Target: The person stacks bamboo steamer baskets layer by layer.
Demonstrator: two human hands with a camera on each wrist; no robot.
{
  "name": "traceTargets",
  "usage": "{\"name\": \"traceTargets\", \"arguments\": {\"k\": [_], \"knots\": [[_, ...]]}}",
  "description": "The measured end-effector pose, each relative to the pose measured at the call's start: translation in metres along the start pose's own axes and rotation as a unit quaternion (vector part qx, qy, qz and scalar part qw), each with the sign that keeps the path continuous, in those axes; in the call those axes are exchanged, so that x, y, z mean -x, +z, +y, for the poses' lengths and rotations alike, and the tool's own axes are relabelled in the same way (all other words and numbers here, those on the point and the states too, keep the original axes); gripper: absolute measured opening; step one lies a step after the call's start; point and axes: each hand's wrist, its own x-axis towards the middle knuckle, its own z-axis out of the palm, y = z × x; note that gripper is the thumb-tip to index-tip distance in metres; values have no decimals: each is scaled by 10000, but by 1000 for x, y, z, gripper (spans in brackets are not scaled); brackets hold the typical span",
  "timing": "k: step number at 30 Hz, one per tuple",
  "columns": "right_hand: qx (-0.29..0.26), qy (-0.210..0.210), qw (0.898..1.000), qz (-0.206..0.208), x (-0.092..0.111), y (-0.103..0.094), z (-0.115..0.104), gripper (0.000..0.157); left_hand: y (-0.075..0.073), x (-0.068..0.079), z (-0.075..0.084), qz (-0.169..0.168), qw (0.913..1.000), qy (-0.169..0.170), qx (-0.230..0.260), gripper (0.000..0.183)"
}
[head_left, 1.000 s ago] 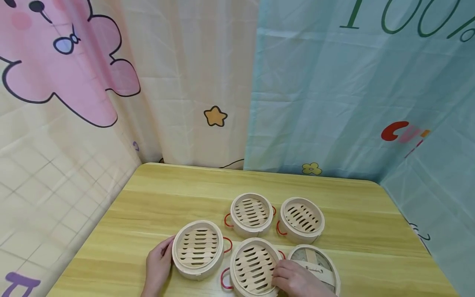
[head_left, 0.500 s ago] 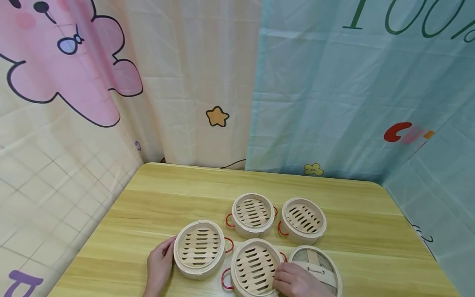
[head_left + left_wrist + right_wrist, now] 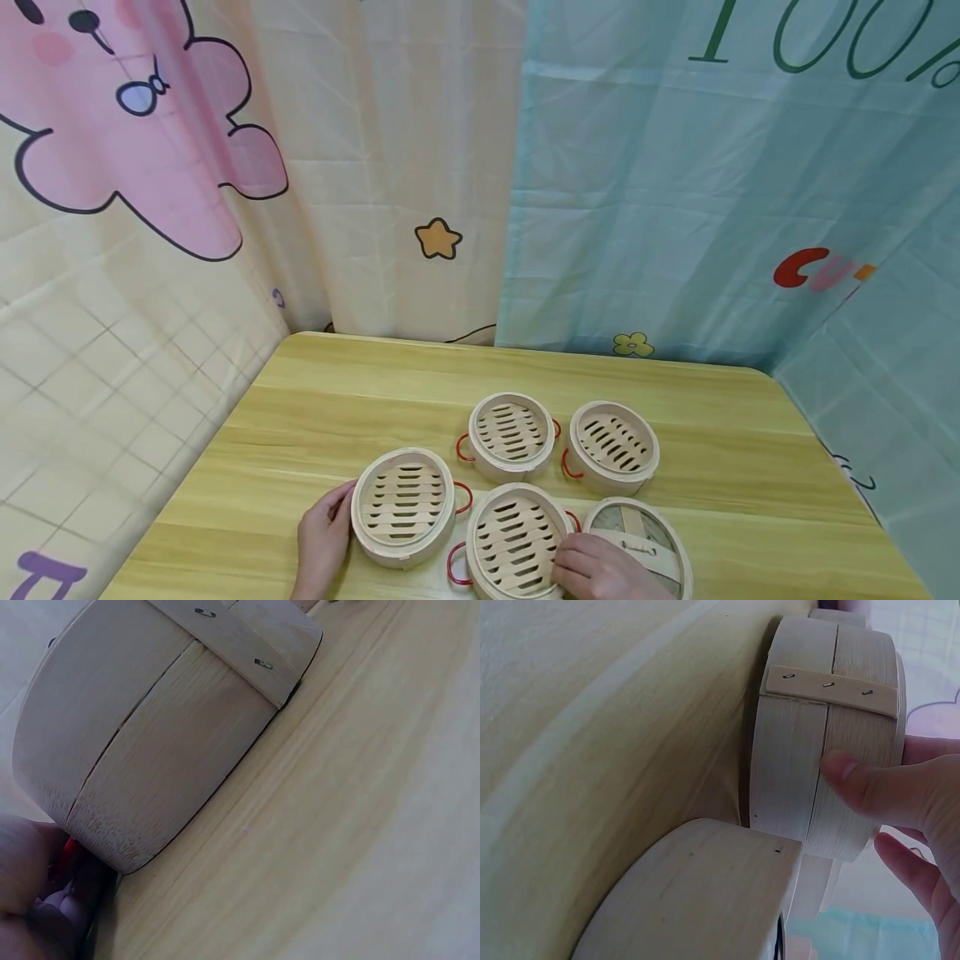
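Note:
My left hand [image 3: 325, 533] is at the left side of a round bamboo steamer basket [image 3: 402, 504] with a slatted floor. In the left wrist view, a bit of its red handle [image 3: 67, 859] shows between curled fingers. My right hand [image 3: 603, 567] grips the right rim of another steamer basket [image 3: 517, 542], front and centre. The right wrist view has the thumb [image 3: 844, 769] pressed on that basket's outer wall, the other fingers over the rim. Beside this hand lies a round steamer lid [image 3: 660, 533] with a bamboo strap across it, partly covered by the hand.
Two smaller steamer baskets stand behind, one in the middle [image 3: 512, 437] and one to its right [image 3: 613, 447], with red handles. All rest on a wood-grain table [image 3: 360, 375]. Printed curtains [image 3: 405, 167] hang along its back and sides.

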Motion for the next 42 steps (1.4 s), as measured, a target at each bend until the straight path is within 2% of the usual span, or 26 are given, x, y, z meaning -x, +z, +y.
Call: {"name": "traceTargets", "arguments": {"k": [4, 9, 13, 19, 24, 27, 30, 37, 42], "knots": [[74, -22, 10000, -22, -1, -3, 1, 26, 0, 0, 0, 1, 10000, 39, -15, 19], [-93, -36, 9999, 50, -4, -10, 4, 26, 0, 0, 0, -8, 10000, 55, 10, 19], [-223, 26, 9997, 65, -10, -22, 5, 25, 0, 0, -1, 7, 10000, 76, -14, 19], [-447, 347, 9984, 44, -23, -45, 11, 29, 0, -1, -2, 7, 9999, 82, -81, 18], [-168, 591, 9981, 84, -34, -58, 17, 43, 0, -1, -2, -3, 10000, 58, -22, 18], [5, 671, 9976, 166, -40, -64, 20, 46, 0, -1, -2, -6, 10000, 58, -5, 18], [22, 616, 9978, 251, -47, -67, 25, 44, 0, -1, -2, 5, 10000, 74, -20, 18], [129, 564, 9983, 6, -59, -71, 35, 43, 1, 0, -3, 32, 9999, 34, 164, 18], [78, 507, 9987, -7, -68, -71, 39, 46, 1, 0, -3, 43, 9999, 42, 139, 18]]}}
